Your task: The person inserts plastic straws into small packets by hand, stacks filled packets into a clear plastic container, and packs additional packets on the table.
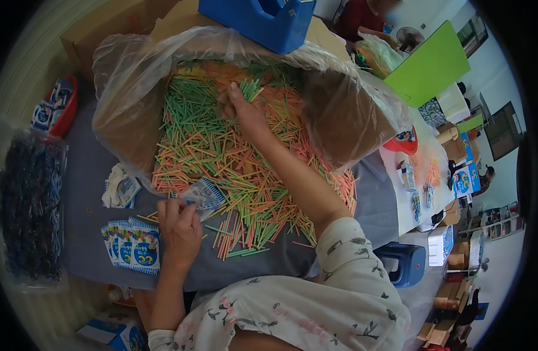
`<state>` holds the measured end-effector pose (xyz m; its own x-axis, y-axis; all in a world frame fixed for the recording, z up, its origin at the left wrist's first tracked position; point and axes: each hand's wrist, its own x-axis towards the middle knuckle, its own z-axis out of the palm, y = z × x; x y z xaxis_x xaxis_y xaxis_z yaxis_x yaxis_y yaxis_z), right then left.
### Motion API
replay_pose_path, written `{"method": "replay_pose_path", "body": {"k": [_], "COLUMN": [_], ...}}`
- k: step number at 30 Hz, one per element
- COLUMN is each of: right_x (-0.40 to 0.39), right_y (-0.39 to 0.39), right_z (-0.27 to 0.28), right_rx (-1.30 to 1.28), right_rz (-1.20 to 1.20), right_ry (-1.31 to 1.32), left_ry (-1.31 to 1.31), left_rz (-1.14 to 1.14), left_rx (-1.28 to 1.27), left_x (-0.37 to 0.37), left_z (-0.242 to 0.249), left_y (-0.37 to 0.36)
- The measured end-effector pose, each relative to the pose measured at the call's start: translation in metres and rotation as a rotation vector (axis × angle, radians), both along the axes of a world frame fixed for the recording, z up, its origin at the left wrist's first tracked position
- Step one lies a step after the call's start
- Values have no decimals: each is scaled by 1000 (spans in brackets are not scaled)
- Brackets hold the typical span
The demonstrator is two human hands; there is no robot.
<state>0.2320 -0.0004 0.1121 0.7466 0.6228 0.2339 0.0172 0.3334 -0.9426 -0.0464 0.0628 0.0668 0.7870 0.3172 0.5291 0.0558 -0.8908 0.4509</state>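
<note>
A large carton lined with clear plastic film (134, 64) lies on its side, and thin green, yellow, orange and pink sticks (239, 175) spill from it onto the table. My right hand (245, 114) reaches inside the carton, closed round a small bunch of mostly green sticks (252, 90). Near the carton's front edge, my left hand (180, 227) pinches a small clear packet with blue edges (204, 196). Left of that hand lie several overlapping blue-and-white printed packets (130, 244). A crumpled white cloth (120, 186) rests on another packet behind them.
A blue tape dispenser (274, 23) sits on top of the carton. At the far left are a bundle of dark strands in clear plastic (30, 205) and a red basin (67, 108) with packets. A blue container (403, 263) stands right. Another person (362, 20) is behind.
</note>
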Motion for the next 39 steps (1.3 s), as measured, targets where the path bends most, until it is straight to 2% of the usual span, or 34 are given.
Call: {"method": "replay_pose_path", "body": {"k": [1,4,8,10,12,13,15,18,21,24,26,27,29,31,32,36,39], "right_x": [-5,-27,-31,-31,-35,-38,-46,-63,-76,-87,-95,-99,-106,-106,-105,-101,-98], "right_y": [-2,-3,-7,-6,-3,-3,-5,-10,-15,-20,-24,-27,-28,-24,-23,-24,-24], "right_z": [5,15,3,-2,-3,-1,4,12,15,25,31,31,29,23,20,17,21], "right_rx": [-5,28,140,79,27,32,28,68,214,278,132,132,-98,-114,-131,-194,-220], "right_rz": [1,-70,69,143,197,222,248,267,371,443,443,438,318,318,319,361,415], "right_ry": [-1,223,237,224,179,193,208,181,186,89,-151,-152,-414,-492,-569,-570,-455], "left_ry": [-1,149,125,84,45,46,-79,-130,-207,-226,-233,-241,-255,-270,-274,-291,-220], "left_rz": [1,21,-23,-29,-56,-47,-49,-26,-76,-141,-148,-152,-169,-182,-203,-213,-216], "left_rx": [-5,31,-73,-89,-440,-443,-637,-808,-926,-930,-955,-979,-1022,-1063,-1006,-970,-993], "left_x": [1,-9,-15,-15,-12,-10,-7,1,12,21,23,24,27,28,30,40,46], "left_z": [-2,-4,2,-2,-7,-5,3,6,9,13,16,17,18,16,12,5,8], "left_y": [-1,-8,-3,6,12,14,15,21,20,16,11,8,6,7,9,11,14]}}
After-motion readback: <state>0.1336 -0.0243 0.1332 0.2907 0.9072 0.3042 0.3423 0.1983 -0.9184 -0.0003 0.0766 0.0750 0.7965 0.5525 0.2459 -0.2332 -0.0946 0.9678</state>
